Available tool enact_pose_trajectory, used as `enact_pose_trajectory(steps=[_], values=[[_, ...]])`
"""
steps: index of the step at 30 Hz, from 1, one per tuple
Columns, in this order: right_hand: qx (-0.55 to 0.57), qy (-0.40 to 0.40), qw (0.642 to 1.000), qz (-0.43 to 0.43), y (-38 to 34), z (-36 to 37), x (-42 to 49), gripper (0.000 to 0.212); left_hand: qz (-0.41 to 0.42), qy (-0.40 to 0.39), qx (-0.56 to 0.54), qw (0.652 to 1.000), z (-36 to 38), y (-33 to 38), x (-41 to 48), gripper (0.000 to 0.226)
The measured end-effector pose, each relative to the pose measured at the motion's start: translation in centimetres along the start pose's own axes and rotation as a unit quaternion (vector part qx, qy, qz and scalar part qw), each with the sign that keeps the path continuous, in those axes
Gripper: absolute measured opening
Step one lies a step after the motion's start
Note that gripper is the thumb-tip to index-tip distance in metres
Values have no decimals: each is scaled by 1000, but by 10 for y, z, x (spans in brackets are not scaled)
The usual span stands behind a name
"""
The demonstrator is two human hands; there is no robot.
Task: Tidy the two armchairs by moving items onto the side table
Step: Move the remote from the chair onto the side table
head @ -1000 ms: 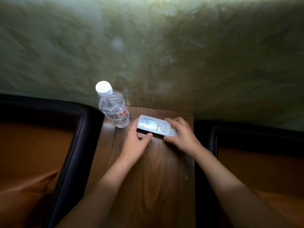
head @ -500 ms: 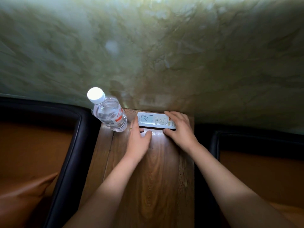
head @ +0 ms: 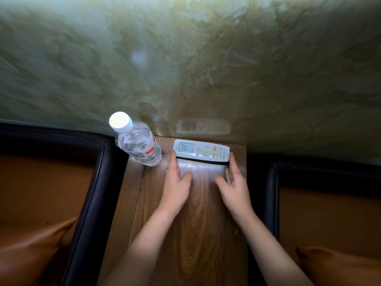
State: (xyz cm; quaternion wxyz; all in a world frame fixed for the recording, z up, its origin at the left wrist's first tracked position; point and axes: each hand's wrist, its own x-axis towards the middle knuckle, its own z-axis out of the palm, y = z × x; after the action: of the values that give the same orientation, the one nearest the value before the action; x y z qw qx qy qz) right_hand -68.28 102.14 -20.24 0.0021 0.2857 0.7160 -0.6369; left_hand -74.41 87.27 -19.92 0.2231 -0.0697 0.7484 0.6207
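Sitting two abreast, left armchair (head: 88, 182) and right armchair (head: 274, 182) flank one wooden desk (head: 195, 234), where left grip (head: 177, 182) and right grip (head: 235, 186) lie spread flat, holding nothing, one water bottle (head: 138, 141) standing near one remote (head: 201, 150) whose ends their fingertips touch.

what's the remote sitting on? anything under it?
The remote lies flat on the wooden side table, at its far edge by the wall. Nothing sticks out from beneath it; the spot directly under it is covered.

One bottle (head: 140, 145), one remote (head: 202, 150), one side table (head: 195, 234), two armchairs (head: 89, 193) (head: 268, 203), two cushions (head: 31, 254) (head: 340, 265), two hands (head: 177, 182) (head: 235, 188).
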Motion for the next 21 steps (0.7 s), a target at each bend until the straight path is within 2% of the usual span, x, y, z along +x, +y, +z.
enact_pose_trajectory(steps=[12,15,18,21], values=[[4,-14,1000,8,-2,-2,10,84,5,-1,44,999,-4,4,5,82],[3,-15,1000,5,-3,-5,-1,83,7,7,87,996,-6,2,-9,84],[-86,-5,996,2,-2,-6,-34,78,-4,4,164,986,-17,-8,-49,80],[-193,-37,980,17,-3,0,-79,76,-23,-30,196,980,-39,-19,-101,76]])
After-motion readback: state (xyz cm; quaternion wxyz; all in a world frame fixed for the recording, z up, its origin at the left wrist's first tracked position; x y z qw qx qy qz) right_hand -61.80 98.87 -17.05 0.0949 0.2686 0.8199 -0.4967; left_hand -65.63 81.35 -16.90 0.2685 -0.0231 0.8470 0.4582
